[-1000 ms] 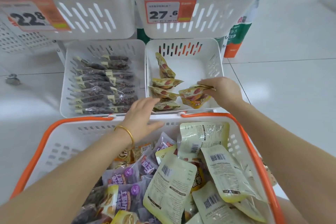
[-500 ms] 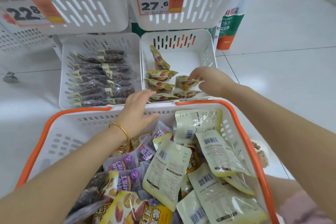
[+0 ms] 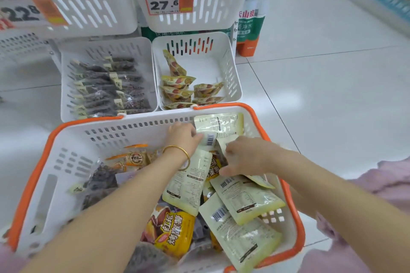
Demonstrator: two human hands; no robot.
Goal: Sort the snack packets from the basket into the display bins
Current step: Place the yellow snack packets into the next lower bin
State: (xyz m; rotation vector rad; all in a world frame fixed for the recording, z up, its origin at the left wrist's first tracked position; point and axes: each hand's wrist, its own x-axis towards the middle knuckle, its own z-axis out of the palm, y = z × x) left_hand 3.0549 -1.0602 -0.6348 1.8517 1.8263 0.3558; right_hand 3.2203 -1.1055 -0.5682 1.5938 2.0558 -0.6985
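Digging in the basket [image 3: 133, 131] at 6 o'clock, both hands crowded into its far right corner. Left hand [image 3: 180, 137] at 12 o'clock of the heap, fingers curled against the lower corner of a pale packet [image 3: 221, 125] propped on the far wall. Thumb hidden, so grip closed or not: cannot tell. Right hand [image 3: 248, 155] just beside it, toward 2 o'clock, grip open: thumb and forefinger spread over the top of a yellow packet [image 3: 214, 166], touching the pale flaps around it, pinching nothing plainly.

Plenty left to sort: pale, yellow and dark packets [image 3: 99, 180] heaped together. Beyond the rim at 11 o'clock, the left bin [image 3: 64, 86], full of dark packs [image 3: 111, 86]. At 12 to 1 o'clock, the right bin [image 3: 230, 66], holding a few yellow packs [image 3: 177, 81].

Likely trouble:
- Pulling the yellow packet out from under overlapping glossy pouches and dragging a neighbour up with it, over the rim and onto the floor [image 3: 321, 95] at 3 o'clock.
- Nudging the propped pale packet over the far wall into the right bin, mixing kinds.
- No pale stock visible in either lower bin, so easy to drop one in the wrong place.
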